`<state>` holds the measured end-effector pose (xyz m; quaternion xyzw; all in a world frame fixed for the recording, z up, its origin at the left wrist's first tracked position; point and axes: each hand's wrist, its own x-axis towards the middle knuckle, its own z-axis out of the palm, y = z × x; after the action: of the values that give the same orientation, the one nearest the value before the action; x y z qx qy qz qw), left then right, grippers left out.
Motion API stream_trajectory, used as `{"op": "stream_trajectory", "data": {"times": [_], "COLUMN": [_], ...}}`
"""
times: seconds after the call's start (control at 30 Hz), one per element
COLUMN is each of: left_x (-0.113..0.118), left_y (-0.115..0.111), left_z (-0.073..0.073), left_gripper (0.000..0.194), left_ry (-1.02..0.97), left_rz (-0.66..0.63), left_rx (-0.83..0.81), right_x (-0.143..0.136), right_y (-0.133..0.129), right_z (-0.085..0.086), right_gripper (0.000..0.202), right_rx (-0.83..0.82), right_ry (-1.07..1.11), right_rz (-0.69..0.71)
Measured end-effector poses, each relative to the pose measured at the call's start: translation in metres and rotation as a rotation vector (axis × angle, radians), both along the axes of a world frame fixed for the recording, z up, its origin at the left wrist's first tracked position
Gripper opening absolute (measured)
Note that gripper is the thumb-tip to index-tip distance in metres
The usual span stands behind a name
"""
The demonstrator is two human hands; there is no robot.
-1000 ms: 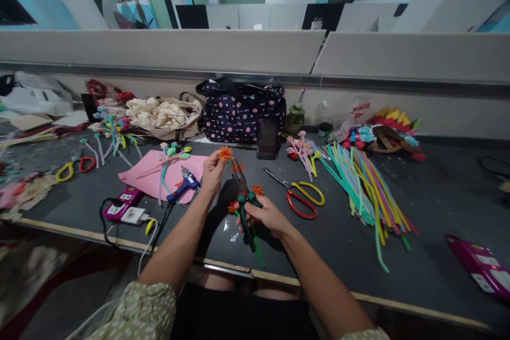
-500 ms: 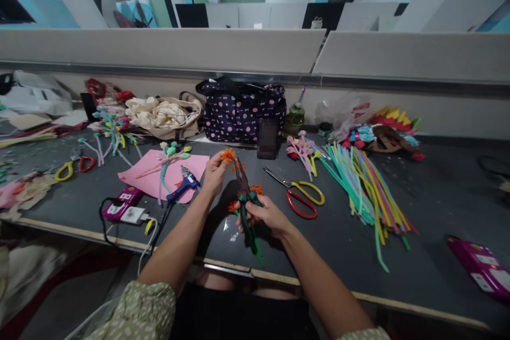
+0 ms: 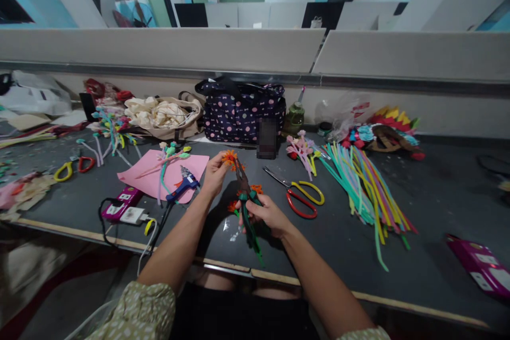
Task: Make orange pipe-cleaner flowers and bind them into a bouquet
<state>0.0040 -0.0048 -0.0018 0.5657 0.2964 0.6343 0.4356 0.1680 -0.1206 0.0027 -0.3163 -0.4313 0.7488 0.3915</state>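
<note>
An orange pipe-cleaner flower (image 3: 229, 158) is pinched in the fingertips of my left hand (image 3: 215, 172). My right hand (image 3: 266, 213) is wrapped round the green handles of a pair of pliers (image 3: 244, 183). Their dark jaws point up and away from me, with the tips at the flower's edge; whether they grip it I cannot tell. More orange pieces (image 3: 257, 189) lie on the table behind the pliers, partly hidden by them. A green stem (image 3: 258, 251) shows below the handles. Right of my right hand lie scissors (image 3: 297, 192) with one yellow and one red handle loop.
A blue glue gun (image 3: 184, 185) rests on pink paper (image 3: 139, 167) at the left, near a purple power strip (image 3: 122, 204) with cables. Colourful pipe cleaners (image 3: 364, 186) spread out at the right. A dotted bag (image 3: 239, 111) and a blurred-out phone-shaped object (image 3: 266, 139) stand behind.
The flower in my left hand has shifted slightly right and down and seems turned a little. The pliers and my right hand have hardly moved.
</note>
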Motion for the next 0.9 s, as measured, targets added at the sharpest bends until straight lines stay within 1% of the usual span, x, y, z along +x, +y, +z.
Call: {"op": "stream_trajectory", "data": {"times": [0.2,0.3,0.4,0.57,0.7,0.9], "left_x": [-0.0024,-0.0023,-0.0017,-0.0014,-0.0012,-0.0003], "left_y": [0.0020,0.0014,0.0005,0.0002,0.0005,0.0002], "left_z": [-0.0026,-0.0008,0.0018,0.0036,0.0025,0.0016], "left_gripper": [0.019,0.020,0.020,0.015,0.016,0.020], "left_ry": [0.023,0.027,0.038,0.062,0.067,0.039], "left_rz": [0.040,0.064,0.063,0.063,0.070,0.056], "left_rx": [0.016,0.026,0.040,0.079,0.066,0.022], "right_x": [-0.0014,-0.0022,-0.0028,-0.0037,-0.0037,-0.0022], "right_y": [0.0005,0.0010,0.0006,0.0013,0.0027,0.0012], "right_z": [-0.0007,-0.0023,-0.0017,-0.0036,-0.0070,-0.0037], "right_gripper": [0.042,0.042,0.041,0.040,0.041,0.046], "right_rx": [0.013,0.028,0.042,0.055,0.062,0.042], "right_ry": [-0.016,-0.032,-0.044,-0.066,-0.085,-0.117], "right_rz": [-0.037,-0.053,-0.073,-0.120,-0.110,-0.073]}}
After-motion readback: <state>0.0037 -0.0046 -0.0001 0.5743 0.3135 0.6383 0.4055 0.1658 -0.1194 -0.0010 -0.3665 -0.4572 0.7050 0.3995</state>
